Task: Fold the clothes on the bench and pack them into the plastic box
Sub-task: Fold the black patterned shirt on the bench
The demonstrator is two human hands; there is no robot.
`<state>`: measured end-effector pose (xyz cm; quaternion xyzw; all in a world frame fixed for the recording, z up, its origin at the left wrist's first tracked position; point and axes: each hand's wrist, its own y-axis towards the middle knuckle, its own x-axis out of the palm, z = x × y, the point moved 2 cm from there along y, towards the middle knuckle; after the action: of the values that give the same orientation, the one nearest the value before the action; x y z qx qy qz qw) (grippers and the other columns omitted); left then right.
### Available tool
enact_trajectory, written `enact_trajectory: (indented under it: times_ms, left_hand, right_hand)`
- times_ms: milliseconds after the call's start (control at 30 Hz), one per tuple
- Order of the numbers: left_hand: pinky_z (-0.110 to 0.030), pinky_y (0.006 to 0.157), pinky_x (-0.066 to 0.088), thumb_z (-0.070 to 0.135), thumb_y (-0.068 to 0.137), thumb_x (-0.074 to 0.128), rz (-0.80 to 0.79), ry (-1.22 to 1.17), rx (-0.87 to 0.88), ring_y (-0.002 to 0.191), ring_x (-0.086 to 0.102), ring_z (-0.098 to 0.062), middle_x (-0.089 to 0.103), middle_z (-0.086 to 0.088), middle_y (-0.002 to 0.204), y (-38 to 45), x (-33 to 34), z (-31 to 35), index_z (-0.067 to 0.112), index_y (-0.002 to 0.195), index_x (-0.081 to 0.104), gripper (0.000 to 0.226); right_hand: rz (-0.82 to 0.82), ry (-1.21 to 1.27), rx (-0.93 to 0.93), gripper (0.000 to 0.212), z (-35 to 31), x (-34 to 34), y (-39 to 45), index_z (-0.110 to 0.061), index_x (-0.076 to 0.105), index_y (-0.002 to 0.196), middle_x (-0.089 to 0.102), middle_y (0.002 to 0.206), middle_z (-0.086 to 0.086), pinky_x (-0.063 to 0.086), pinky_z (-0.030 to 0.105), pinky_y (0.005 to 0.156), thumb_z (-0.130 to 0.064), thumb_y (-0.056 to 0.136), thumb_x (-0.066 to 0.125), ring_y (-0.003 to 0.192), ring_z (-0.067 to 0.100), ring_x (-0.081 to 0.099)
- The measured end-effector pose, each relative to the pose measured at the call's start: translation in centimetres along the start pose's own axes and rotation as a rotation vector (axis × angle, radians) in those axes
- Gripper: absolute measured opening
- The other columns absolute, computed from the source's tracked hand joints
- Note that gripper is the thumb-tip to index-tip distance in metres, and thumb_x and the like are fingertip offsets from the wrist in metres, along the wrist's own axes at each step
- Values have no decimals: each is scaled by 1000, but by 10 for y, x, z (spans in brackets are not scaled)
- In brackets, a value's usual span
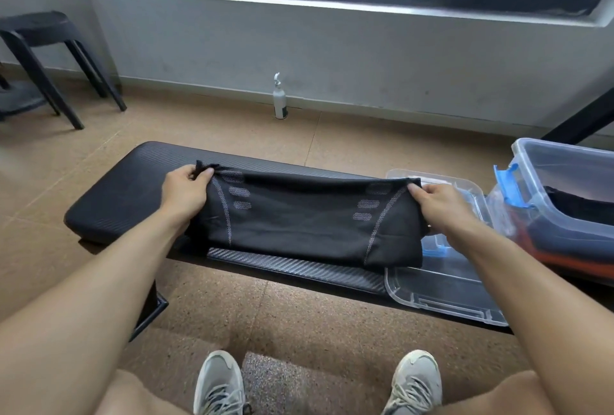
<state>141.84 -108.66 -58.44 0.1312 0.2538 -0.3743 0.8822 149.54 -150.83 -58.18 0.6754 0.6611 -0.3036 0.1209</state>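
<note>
Bench: long black padded bench point(126, 195) with a ribbed, carbon-weave surface, running under and out past both hands.
Garment: black knit sports garment point(299, 221) with grey dotted seams and grey mesh patches, stretched flat between the two hands; its near edge lies on the bench, its right end overlaps the clear lid.
Box: clear plastic storage box point(564, 178) with blue clip handles, just beyond the right hand, further right; dark and orange clothes already lie inside.
Lid: clear plastic lid point(442, 295) lying flat on the bench, directly beneath and nearer than the right hand.
Left hand: left hand point(184, 190) closed in a pinch on the garment's upper left corner, beside a dangling black drawstring point(198, 169).
Right hand: right hand point(440, 203) closed in a pinch on the garment's upper right corner.
Stool: black plastic stool point(43, 49) well off beyond the left hand.
Bottle: white pump bottle point(280, 98) on the floor by the wall, far beyond both hands.
</note>
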Motion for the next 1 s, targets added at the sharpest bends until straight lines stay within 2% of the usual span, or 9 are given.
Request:
enact_trajectory:
  times_ms: [267, 433, 500, 633, 700, 767, 833, 933, 1000]
  left_hand:
    - [-29, 78, 39, 36, 98, 63, -19, 21, -42, 98, 63, -26, 72, -7, 97, 8, 9, -2, 11, 101, 74, 28]
    - [-28, 77, 38, 37, 97, 64, -18, 66, 24, 96, 63, -26, 70, -5, 94, 0, 0, 15, 13, 99, 75, 27]
    - [-28, 77, 40, 38, 96, 65, -38, 54, 75, 94, 65, -22, 71, -3, 93, -11, -4, 32, 15, 97, 75, 25]
    - [-29, 74, 50, 35, 96, 67, -6, -106, 156, 88, 69, -16, 74, 0, 89, -49, -21, 78, 17, 99, 74, 19]
    - [-23, 69, 57, 32, 97, 67, -21, -237, 196, 77, 70, -2, 73, 7, 85, -79, -24, 102, 20, 99, 72, 13]
    - [-14, 64, 57, 28, 99, 65, -120, -295, 247, 75, 71, 4, 73, 6, 85, -110, -19, 120, 20, 100, 70, 10]
    - [-23, 68, 62, 27, 99, 64, -228, -320, 281, 82, 74, -5, 76, 0, 88, -137, -11, 129, 18, 103, 70, 11]
    - [-35, 64, 63, 29, 100, 62, -281, -368, 304, 77, 76, -16, 78, -3, 82, -163, -7, 135, 21, 99, 70, 12]
    - [-27, 55, 57, 33, 100, 60, -307, -408, 324, 69, 74, -13, 77, 1, 77, -173, -9, 138, 23, 95, 69, 14]
  right_hand:
    - [39, 39, -33, 40, -2, 5, 9, -3, 69, 91, 75, 86, 18, 59, 52, 70, -41, 97, 57, 70, 31, 69]
    - [76, 128, -177, 24, -23, 1, -6, -19, 69, 83, 73, 78, -4, 52, 30, 63, -36, 98, 60, 70, 15, 66]
    - [98, 205, -216, 24, -36, 1, -17, -20, 67, 79, 71, 74, -3, 50, 26, 54, -34, 97, 62, 63, 13, 64]
    - [94, 438, -292, 21, -70, 1, -50, -18, 66, 80, 69, 65, -8, 50, 31, 54, -30, 97, 64, 58, 8, 63]
    - [78, 498, -371, 19, -89, 5, -76, -20, 65, 81, 68, 63, -9, 51, 28, 53, -27, 98, 63, 56, 5, 64]
    - [44, 485, -449, 18, -105, 17, -104, -25, 64, 81, 69, 69, -6, 57, 33, 53, -30, 99, 62, 63, 10, 68]
    - [17, 381, -519, 16, -117, 32, -130, -31, 63, 83, 69, 76, -5, 61, 40, 61, -35, 98, 62, 73, 16, 71]
    - [-27, 284, -611, 7, -125, 44, -156, -27, 65, 92, 69, 80, -9, 53, 17, 58, -31, 98, 63, 70, 4, 68]
    - [-70, 243, -649, 7, -125, 46, -165, -25, 68, 100, 69, 86, -10, 53, 18, 59, -30, 96, 65, 70, 4, 67]
